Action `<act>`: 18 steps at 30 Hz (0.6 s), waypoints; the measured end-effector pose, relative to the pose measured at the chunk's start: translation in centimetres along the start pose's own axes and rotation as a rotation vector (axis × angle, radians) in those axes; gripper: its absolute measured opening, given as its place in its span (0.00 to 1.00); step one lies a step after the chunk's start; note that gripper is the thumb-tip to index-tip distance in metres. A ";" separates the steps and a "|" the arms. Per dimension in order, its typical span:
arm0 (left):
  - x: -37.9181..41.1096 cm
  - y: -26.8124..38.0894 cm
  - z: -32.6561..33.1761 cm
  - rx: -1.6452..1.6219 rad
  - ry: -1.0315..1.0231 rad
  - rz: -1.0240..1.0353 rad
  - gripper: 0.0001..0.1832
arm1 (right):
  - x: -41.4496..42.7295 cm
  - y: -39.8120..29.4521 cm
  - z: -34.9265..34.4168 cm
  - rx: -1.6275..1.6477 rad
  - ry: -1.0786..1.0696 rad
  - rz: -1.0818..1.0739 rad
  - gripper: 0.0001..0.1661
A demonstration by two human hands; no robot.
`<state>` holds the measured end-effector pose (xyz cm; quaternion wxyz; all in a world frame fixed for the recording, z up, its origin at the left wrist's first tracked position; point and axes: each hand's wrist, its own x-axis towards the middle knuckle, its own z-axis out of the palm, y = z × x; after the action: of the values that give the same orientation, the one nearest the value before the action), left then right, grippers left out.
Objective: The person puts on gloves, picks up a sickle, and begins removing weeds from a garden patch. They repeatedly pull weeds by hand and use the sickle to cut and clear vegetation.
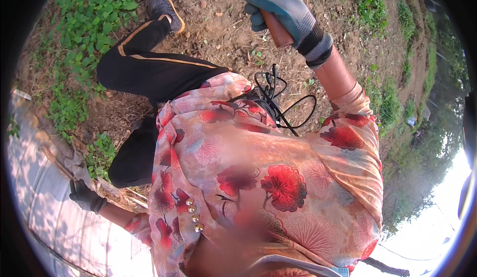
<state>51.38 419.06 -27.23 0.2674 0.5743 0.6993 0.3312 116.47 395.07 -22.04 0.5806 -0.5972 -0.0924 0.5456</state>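
Note:
My right hand [279, 14], in a grey and teal coated work glove, is closed around a reddish-brown tool handle [277, 33]. The handle's butt end shows below the fist. Its other end runs out of the top of the view, so the tool's head is hidden. Far to the left, my left hand [87, 195] wears a dark glove, with two fingers apart and nothing visible between them. It is over the edge of a pale ribbed panel [67, 217], near a grey scrap [78, 165]; contact cannot be told.
My bent legs in black trousers [138, 72] rest on bare soil [220, 27] with dry litter. Black cables [274, 98] hang at my waist. Leafy green plants [93, 20] grow beside my shoe [162, 12]. Grass tufts [372, 8] and trees [443, 128] stand to the right.

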 end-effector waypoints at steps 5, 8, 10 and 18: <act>-2.0 15.0 12.9 -0.265 -0.491 0.283 0.36 | 1.3 -0.2 1.1 -0.256 -0.095 -0.089 0.15; -0.2 22.2 17.8 -0.357 -0.828 0.511 0.34 | 1.1 -0.8 3.3 -0.358 -0.153 -0.224 0.23; -2.2 26.4 20.9 -0.319 -0.797 0.587 0.32 | 0.5 -1.3 3.7 -0.558 -0.114 -0.292 0.30; -3.0 27.2 14.0 -0.177 -0.270 0.624 0.23 | 4.8 1.1 -0.3 -0.302 -0.026 -0.011 0.19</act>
<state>79.58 421.64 -15.20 0.2922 0.7736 0.4168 0.3775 118.00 398.19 -25.59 0.4858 -0.6701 -0.1844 0.5301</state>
